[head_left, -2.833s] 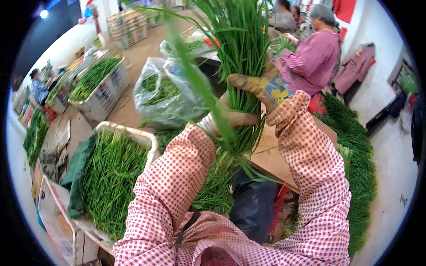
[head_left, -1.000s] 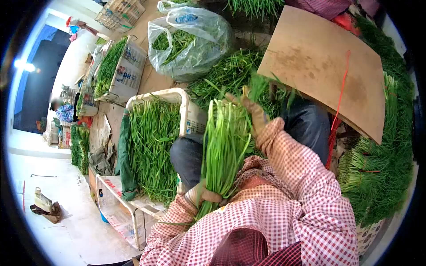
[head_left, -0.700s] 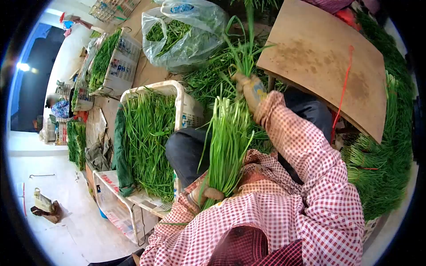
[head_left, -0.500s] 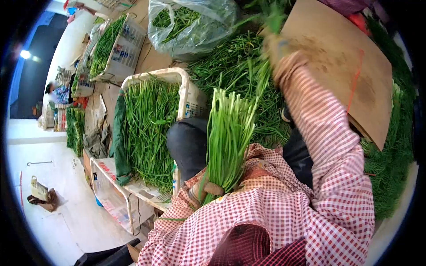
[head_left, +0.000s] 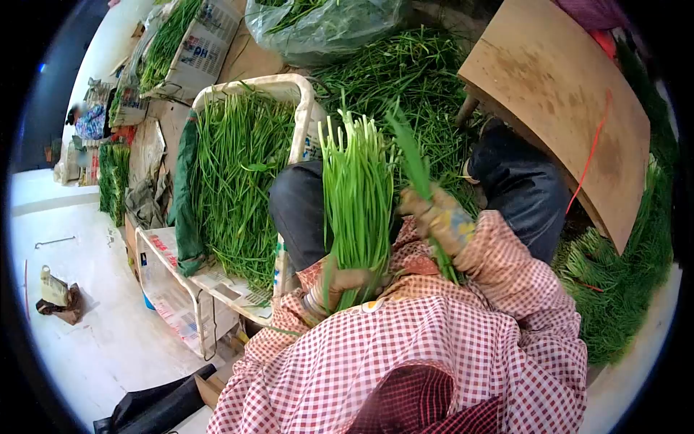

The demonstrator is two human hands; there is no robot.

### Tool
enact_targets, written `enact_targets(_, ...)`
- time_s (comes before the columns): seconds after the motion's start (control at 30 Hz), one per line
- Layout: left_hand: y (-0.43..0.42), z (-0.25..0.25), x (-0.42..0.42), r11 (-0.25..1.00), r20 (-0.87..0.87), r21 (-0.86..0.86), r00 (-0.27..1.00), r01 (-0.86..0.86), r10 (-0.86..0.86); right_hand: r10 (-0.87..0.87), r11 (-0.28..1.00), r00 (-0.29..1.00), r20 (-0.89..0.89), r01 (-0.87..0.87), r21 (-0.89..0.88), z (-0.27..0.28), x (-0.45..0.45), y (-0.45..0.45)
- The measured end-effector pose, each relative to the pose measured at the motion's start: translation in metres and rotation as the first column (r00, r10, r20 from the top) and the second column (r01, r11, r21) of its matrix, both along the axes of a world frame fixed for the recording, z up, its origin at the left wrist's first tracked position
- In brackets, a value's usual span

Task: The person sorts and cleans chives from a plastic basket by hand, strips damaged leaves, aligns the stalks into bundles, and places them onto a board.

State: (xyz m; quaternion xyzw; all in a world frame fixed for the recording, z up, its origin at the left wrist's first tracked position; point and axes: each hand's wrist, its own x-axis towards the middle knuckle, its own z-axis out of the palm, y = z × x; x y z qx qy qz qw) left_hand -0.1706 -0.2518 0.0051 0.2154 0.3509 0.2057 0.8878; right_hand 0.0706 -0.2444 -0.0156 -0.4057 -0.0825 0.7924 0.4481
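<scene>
My left glove and right glove: matt cloth. Stalks: smooth, faint sheen. Bag, 12 o'clock: glossy plastic. Board, 2 o'clock: matt wood, stained.

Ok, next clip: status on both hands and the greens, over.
Left hand gripping green-stalk bundle, pale ends pointing away from the body. Right hand alongside, slightly blurred, holding loose green blades. Nothing seen blocking either hand.

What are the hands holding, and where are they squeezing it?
The left hand grips the green bundle low down, well below its pale ends. The right hand holds some green blades, seemingly around their middle; they're blurred.
</scene>
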Motion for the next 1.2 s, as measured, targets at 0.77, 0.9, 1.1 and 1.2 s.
enact_targets(0.77,-0.014,0.025,-0.025,0.988,-0.13,0.15,0.991,0.034,-0.015,0.025,0.994,0.58,0.814,0.071,-0.082,-0.092,0.09,0.12)
enact_targets(0.9,-0.013,0.021,-0.029,0.991,-0.155,0.115,0.987,0.068,-0.05,0.106,0.969,0.782,0.614,-0.221,0.113,-0.051,0.084,0.117)
enact_targets(1.1,-0.005,0.018,-0.013,0.986,-0.142,0.144,0.988,0.086,-0.065,0.206,0.55,0.282,0.937,-0.825,0.128,-0.024,0.033,0.091)
enact_targets(1.2,-0.004,0.018,-0.014,0.985,-0.163,0.14,0.983,0.103,-0.079,0.193,0.539,0.556,0.809,-0.749,0.386,-0.048,0.03,0.1)
